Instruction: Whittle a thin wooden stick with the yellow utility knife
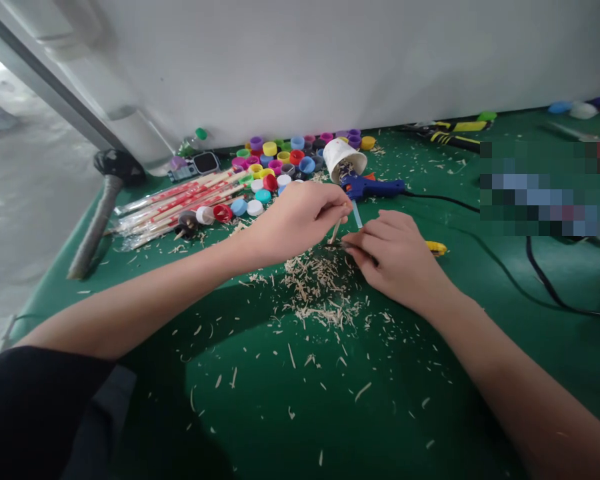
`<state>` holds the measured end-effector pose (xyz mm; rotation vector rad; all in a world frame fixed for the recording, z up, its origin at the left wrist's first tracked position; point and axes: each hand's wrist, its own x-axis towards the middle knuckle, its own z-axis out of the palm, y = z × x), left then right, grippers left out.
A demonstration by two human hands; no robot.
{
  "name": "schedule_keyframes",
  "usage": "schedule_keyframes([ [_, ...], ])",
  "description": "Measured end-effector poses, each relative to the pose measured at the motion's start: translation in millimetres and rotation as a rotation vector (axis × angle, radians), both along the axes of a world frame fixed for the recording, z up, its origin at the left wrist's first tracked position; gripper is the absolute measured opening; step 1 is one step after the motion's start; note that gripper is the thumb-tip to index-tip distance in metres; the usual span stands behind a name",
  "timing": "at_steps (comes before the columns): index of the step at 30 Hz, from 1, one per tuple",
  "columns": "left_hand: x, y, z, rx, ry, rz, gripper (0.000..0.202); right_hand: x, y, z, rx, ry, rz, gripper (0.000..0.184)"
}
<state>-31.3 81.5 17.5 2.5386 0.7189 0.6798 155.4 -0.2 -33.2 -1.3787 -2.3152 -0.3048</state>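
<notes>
My left hand (300, 217) is closed in a pinch on a thin wooden stick (335, 232) that points down toward the green table (330, 400). My right hand (393, 253) is closed just to the right of it, fingers curled over something with a yellow end (437, 248); I cannot make out what it is. Both hands meet above a pile of wood shavings (320, 283).
A blue glue gun (373, 188) with a black cable (530, 267) lies behind the hands, next to a tipped white paper cup (343, 158). Several coloured bottle caps (280, 163) and wrapped chopsticks (180, 200) lie at the back left. Yellow-black pliers (450, 133) rest by the wall.
</notes>
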Motion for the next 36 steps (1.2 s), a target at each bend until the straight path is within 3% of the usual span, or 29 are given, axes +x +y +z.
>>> schedule_keyframes([
  [5,1,0,-0.7,-0.010,-0.009,-0.013,0.028,1,0,7.6,0.046,0.061,-0.056,0.021],
  [9,2,-2,0.9,-0.003,0.005,-0.002,0.028,2,6,10.6,-0.023,0.039,-0.008,0.024],
  [14,1,-6,5.3,-0.052,0.020,-0.053,0.029,5,11,3.4,-0.079,-0.065,0.075,0.024],
  [23,1,-1,1.7,-0.099,-0.009,-0.021,0.030,5,3,5.5,0.023,0.088,0.005,0.022],
  [31,2,-4,1.0,-0.091,0.005,-0.057,0.030,4,8,1.0,-0.039,-0.083,0.066,0.021],
  [36,-4,-2,0.3,-0.117,-0.008,-0.026,0.030,5,6,1.0,-0.044,-0.045,0.073,0.021],
])
